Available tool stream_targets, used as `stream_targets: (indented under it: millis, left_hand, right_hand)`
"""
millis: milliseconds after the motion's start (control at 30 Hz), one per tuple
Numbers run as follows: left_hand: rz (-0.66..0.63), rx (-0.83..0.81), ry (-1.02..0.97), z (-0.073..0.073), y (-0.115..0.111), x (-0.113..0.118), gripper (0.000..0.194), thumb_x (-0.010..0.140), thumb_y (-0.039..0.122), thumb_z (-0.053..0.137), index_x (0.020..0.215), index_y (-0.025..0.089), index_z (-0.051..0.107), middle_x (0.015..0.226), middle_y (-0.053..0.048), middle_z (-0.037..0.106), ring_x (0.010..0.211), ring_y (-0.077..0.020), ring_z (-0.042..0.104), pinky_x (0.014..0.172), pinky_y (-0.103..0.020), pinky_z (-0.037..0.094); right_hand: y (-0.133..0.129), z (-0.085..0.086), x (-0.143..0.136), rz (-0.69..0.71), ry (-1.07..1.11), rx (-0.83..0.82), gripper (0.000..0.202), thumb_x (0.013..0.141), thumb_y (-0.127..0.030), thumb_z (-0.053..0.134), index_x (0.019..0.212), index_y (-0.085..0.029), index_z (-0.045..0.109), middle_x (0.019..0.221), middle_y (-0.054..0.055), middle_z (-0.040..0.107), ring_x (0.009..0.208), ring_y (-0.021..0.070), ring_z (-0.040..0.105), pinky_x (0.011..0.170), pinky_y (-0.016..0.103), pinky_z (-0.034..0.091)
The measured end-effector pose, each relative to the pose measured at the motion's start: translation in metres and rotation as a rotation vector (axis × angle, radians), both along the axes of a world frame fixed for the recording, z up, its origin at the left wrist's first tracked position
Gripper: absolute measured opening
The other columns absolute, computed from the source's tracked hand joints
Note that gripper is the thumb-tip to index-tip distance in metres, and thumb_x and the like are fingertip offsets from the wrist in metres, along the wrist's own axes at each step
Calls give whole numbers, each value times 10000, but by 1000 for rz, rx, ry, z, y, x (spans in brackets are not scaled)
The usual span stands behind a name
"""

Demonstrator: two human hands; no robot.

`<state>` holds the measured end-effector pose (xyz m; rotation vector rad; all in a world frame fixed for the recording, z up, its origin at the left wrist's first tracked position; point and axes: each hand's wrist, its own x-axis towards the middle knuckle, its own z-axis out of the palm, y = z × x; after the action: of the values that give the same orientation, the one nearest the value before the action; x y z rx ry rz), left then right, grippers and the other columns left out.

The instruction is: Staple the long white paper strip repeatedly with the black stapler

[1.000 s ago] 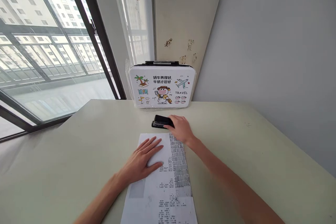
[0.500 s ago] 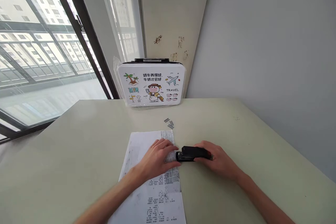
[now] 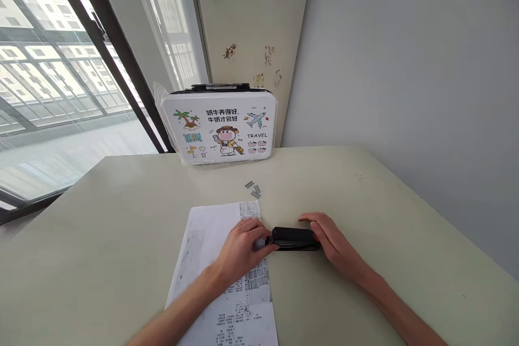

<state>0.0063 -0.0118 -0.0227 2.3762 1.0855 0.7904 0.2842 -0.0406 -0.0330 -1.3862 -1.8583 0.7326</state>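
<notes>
A black stapler (image 3: pixel 295 239) lies on the table beside the right edge of a printed paper (image 3: pixel 206 219). My left hand (image 3: pixel 244 246) rests over the paper's right side, with thumb and fingers closed around the stapler's front end. At the stapler's rear end, my right hand (image 3: pixel 334 243) touches it with the fingers stretched out along the far side, not wrapped around it. A little red shows at that rear end, partly covered by my right hand. The stapler's front tip is hidden by my left fingers.
Several grey strips of staples (image 3: pixel 253 189) lie beyond the paper on the pale table (image 3: pixel 133 232). A white cartoon-printed case (image 3: pixel 221 127) stands at the table's back edge before a worn cabinet (image 3: pixel 251 16). A window is at left, a wall at right.
My right hand has loosened from around the stapler and its fingers have straightened. My left fingers have come onto the stapler's front end. The view has shifted slightly.
</notes>
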Motion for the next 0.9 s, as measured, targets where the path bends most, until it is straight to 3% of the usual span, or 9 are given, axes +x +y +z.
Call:
stream_targets:
  millis: [167, 300, 400, 533, 700, 800, 900]
  left_hand:
    - [7, -7, -10, 2, -1, 0, 280, 972, 500, 693, 924, 227, 731, 919, -50, 704, 838, -223, 638, 762, -358, 514]
    - [-12, -2, -4, 7, 0, -4, 262, 984, 490, 681, 958, 236, 743, 958, -53, 708, 864, -223, 651, 801, -366, 521]
    - [-54, 7, 33, 12, 4, -11, 214, 982, 447, 687, 987, 239, 737, 982, -55, 708, 895, -231, 653, 822, -374, 516]
    - [-126, 2, 106, 18, 13, -24, 197, 990, 422, 661, 973, 230, 702, 948, -51, 702, 880, -230, 656, 820, -379, 504]
    - [-145, -17, 128, 25, 14, -31, 224, 988, 465, 661, 990, 244, 699, 963, -41, 710, 901, -228, 667, 849, -375, 504]
    - [-103, -50, 110, 27, 17, -32, 353, 900, 574, 746, 1062, 264, 703, 972, -26, 706, 908, -231, 669, 832, -359, 516]
    - [18, -19, 104, 28, 35, -31, 335, 978, 556, 644, 1119, 255, 690, 935, -22, 690, 858, -213, 660, 783, -336, 518]
  right_hand:
    - [-1, -4, 1, -9, -40, 32, 393, 1110, -468, 301, 1243, -322, 642, 1249, 76, 694, 1208, 279, 616, 1039, 481, 509]
    - [-1, -2, 0, 128, -44, 64, 318, 1022, -536, 562, 1233, -314, 647, 1280, 79, 686, 1231, 294, 601, 1044, 461, 508]
    - [1, 3, 3, 175, -56, 13, 278, 979, -525, 646, 1150, -306, 672, 1169, 68, 713, 1101, 280, 647, 939, 416, 542]
    - [4, 11, 16, 121, -71, -89, 245, 966, -519, 651, 1053, -292, 682, 1011, 40, 716, 876, 239, 647, 773, 360, 532]
    - [9, 14, 28, 123, -45, -148, 234, 920, -507, 699, 1013, -293, 692, 969, 17, 718, 847, 229, 643, 757, 348, 516]
    - [12, 12, 31, 140, -31, -157, 247, 904, -491, 711, 1049, -291, 698, 1006, 23, 731, 876, 236, 656, 780, 356, 528]
    - [14, 11, 33, 153, -6, -199, 311, 866, -512, 751, 1076, -289, 698, 1063, 27, 738, 932, 249, 670, 826, 369, 545]
